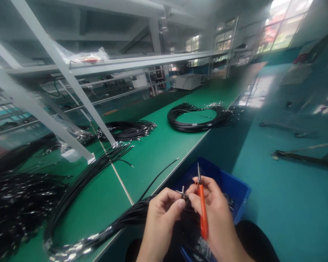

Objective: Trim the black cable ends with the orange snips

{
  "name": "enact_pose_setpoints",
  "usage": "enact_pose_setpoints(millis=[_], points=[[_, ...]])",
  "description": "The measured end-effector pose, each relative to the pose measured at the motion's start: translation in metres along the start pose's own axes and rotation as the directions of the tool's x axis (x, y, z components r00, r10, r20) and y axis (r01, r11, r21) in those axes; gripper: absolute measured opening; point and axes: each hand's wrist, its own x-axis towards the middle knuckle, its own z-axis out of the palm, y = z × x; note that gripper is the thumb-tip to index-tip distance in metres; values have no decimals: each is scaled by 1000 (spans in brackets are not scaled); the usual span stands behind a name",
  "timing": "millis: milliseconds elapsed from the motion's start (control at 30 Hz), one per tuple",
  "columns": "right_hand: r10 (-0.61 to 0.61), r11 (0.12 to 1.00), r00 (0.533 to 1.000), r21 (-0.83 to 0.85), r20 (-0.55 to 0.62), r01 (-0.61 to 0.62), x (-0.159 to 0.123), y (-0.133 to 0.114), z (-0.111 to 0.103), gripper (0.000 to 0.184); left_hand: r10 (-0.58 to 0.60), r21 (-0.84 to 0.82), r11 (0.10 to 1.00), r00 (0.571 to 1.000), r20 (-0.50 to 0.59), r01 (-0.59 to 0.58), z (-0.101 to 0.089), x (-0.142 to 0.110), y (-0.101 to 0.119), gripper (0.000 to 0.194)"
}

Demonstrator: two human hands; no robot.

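My left hand [164, 214] pinches the end of a black cable [183, 196] between thumb and index finger, and short thin bare strands stick up from it. Close beside it, my right hand [214, 209] holds orange-handled pliers [203, 214], their slim metal tip pointing up and away. The right thumb and index finger also meet at the cable end, touching its strands. A thick bundle of black cables [117, 222] runs from the table towards my left hand. Below both hands stands a blue bin [242, 193] with small dark and shiny pieces in it.
The green table [147, 156] carries a coiled cable bundle [191, 127], another bundle [125, 129] and a large dark heap of cables [19, 203] at left. White shelf posts [79, 98] rise from it. A whitish box [188, 81] stands farther back. Teal floor lies right.
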Motion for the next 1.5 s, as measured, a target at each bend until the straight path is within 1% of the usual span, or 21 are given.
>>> enact_pose_setpoints(millis=[67, 100, 167, 233, 300, 367, 433, 467, 533, 600, 667, 733, 767, 800, 867, 933, 1000, 1067, 1300, 1400, 1500], points=[[-124, 987, 991, -112, -57, 117, 0, 2, -2, 31, -10, -21, 1000, 1000, -1, 10, -1, 2, 0, 18], [-179, 973, 982, -162, -60, 167, -1, 3, -3, 30, -11, -25, 1000, 1000, -2, 11, -1, 2, 0, 18], [-236, 942, 972, -248, -13, 225, -1, 5, -5, 28, -13, -22, 1000, 1000, 3, 13, -1, 3, 2, 17], [-237, 907, 970, -345, 58, 243, -1, 6, -6, 26, -27, -23, 999, 1000, 12, 27, 0, 2, 4, 16], [-278, 838, 955, -460, 105, 294, 0, 9, -9, 27, -35, -33, 999, 999, 27, 36, 1, 1, 5, 15], [-398, 727, 908, -559, 130, 399, 1, 12, -11, 32, -29, -40, 999, 999, 30, 30, 2, -1, 4, 15], [-528, 605, 835, -622, 153, 497, 1, 17, -13, 35, -15, -45, 999, 1000, 9, 15, 3, -2, 2, 15], [-563, 564, 809, -637, 170, 526, 1, 19, -14, 34, -10, -48, 999, 1000, -11, 9, 3, -2, 0, 15], [-578, 545, 797, -644, 176, 537, -1, 22, -17, 31, 8, -61, 998, 998, -58, -12, 1, 0, -3, 14], [-538, 603, 833, -632, 127, 486, -5, 22, -19, 29, 32, -75, 996, 995, -96, -39, -3, 2, -5, 10], [-415, 729, 907, -570, 71, 379, -11, 18, -22, 28, 57, -84, 994, 992, -112, -67, -6, 3, -6, 6], [-183, 876, 979, -436, 89, 204, -17, 13, -25, 26, 71, -88, 993, 991, -115, -82, -9, 5, -7, 4], [-37, 928, 990, -362, 137, 85, -19, 10, -26, 24, 76, -85, 993, 990, -120, -87, -9, 5, -7, 3], [104, 953, 974, -302, 199, -40, -20, 7, -27, 24, 81, -83, 992, 988, -130, -92, -8, 6, -7, 3], [322, 936, 896, -245, 306, -253, -20, 4, -29, 25, 90, -75, 992, 984, -151, -102, -6, 7, -8, 3], [428, 902, 829, -230, 359, -366, -18, 3, -30, 30, 99, -64, 992, 982, -159, -110, -3, 8, -9, 2], [452, 892, 810, -211, 373, -401, -14, 4, -29, 34, 104, -43, 993, 983, -154, -112, -1, 9, -10, 3], [448, 894, 814, -199, 371, -401, -11, 5, -27, 35, 100, -18, 994, 984, -147, -104, 0, 8, -10, 2], [396, 900, 894, -280, 210, -333, -9, 5, -22, 20, 73, 46, 997, 987, -144, -67, 2, 7, -11, 3], [402, 897, 896, -274, 186, -346, -9, 5, -23, 20, 66, 51, 997, 987, -146, -59, 3, 8, -11, 3], [417, 893, 887, -273, 198, -358, -8, 4, -24, 22, 65, 48, 997, 988, -137, -59, 4, 10, -10, 3]])
